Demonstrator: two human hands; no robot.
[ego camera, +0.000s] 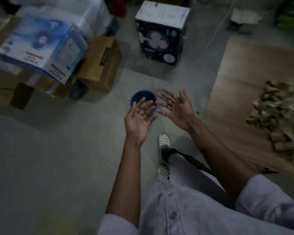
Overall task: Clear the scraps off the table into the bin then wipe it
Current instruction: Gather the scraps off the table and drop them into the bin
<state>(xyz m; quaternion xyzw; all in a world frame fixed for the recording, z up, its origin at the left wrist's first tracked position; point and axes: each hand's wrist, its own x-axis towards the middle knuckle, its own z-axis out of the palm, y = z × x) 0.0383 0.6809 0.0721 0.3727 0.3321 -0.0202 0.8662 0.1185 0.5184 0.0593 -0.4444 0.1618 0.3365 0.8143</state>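
Well off to the left of your left hand [139, 119], a blue-and-white carton [41, 46] sits tilted on stacked cardboard boxes [98, 65]. Your left hand is held palm up, fingers straight and spread, holding nothing. The bin [143, 94] stands on the grey floor [49, 158] below that hand, whose fingertips overlap its near rim. It is round and dark blue, and its inside is too dark to read. Your right hand [175, 107] hovers just right of the bin, palm turned inward, fingers splayed wide, also empty. Beyond both hands stands a dark fan box [159, 34]. Well to the right of your right hand lies the wooden table [241, 78], with a blurred heap of brown scraps [278, 119] on it.
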